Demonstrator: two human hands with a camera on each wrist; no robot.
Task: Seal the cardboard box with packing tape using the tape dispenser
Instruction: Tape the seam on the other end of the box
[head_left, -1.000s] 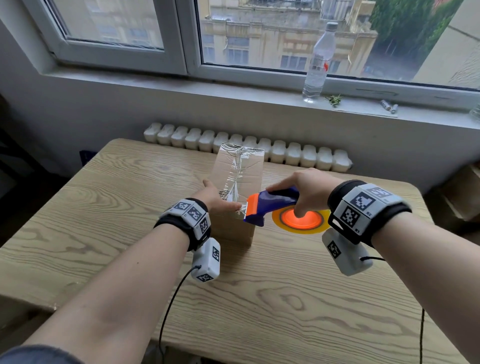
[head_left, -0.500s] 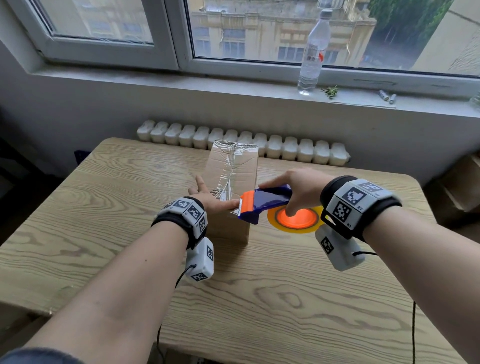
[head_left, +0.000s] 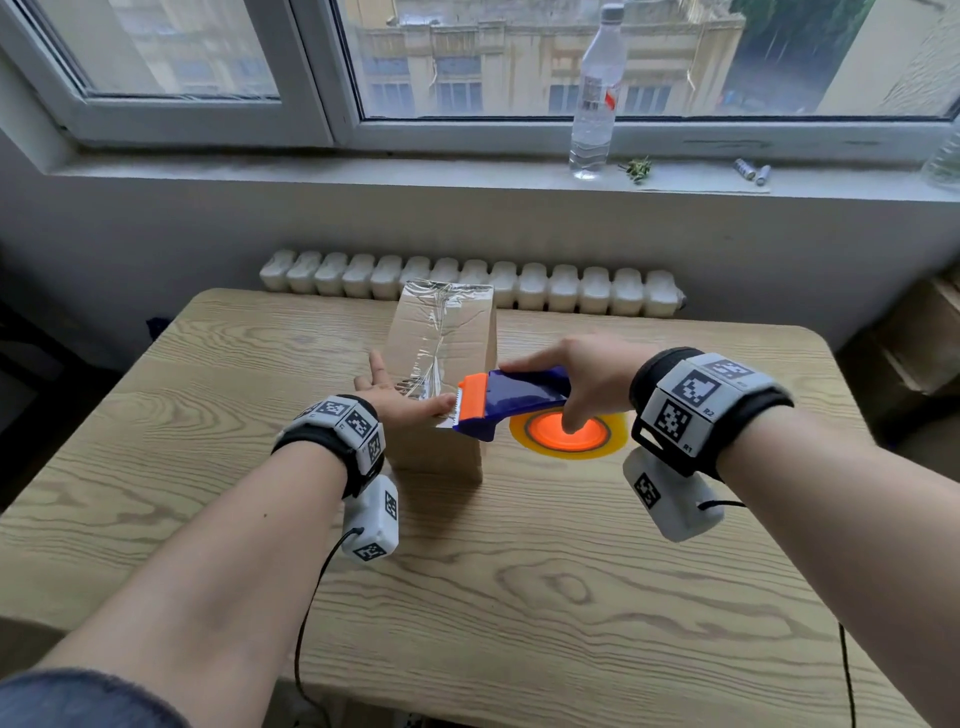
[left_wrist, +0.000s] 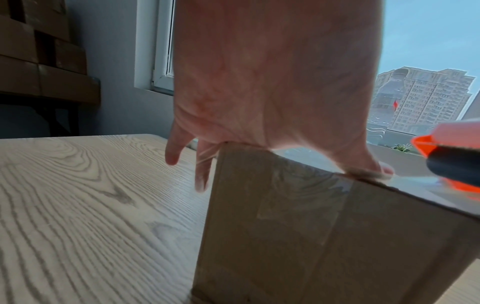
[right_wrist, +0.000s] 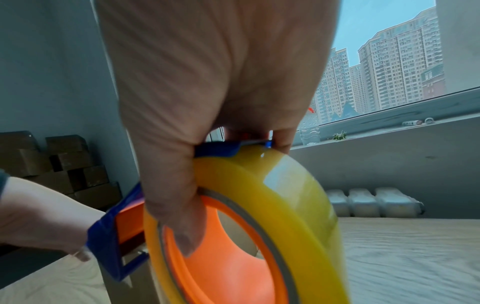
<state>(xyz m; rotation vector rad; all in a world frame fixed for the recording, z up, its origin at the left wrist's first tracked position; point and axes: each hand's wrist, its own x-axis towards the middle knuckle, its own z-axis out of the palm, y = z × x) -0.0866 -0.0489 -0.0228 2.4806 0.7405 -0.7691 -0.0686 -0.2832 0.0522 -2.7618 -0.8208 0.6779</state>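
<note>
Standing upright on the wooden table (head_left: 519, 597), just in front of the white radiator (head_left: 467, 283), the cardboard box (head_left: 441, 447) is my landmark for everything else; clear packing tape (head_left: 434, 343) runs crinkled along its top face from the far edge to the near one, and in the left wrist view a strip of it also shows down the near side (left_wrist: 298, 197); my left hand (head_left: 395, 400) lies flat on the near end of the box top, fingers straight and loose, two of them hanging over the box's left edge (left_wrist: 202, 170) and the thumb (left_wrist: 369, 170) pressing the tape down at the near top edge; my right hand (head_left: 587, 374) is just right of the box, fingers curled over the blue body of the tape dispenser (head_left: 514, 397) and the thumb hooked into the orange hub (right_wrist: 221, 257) of the yellow tape roll (right_wrist: 293, 195), so the grip is clamped on the dispenser; its orange serrated end (head_left: 470, 397) sits at the box's near top edge, touching or all but touching the left thumb (I cannot tell whether the blade bites the tape); the roll hangs beside the box's right face, above the table; well beyond the box, on the windowsill (head_left: 363, 174), stands a clear plastic bottle (head_left: 592, 104).
</note>
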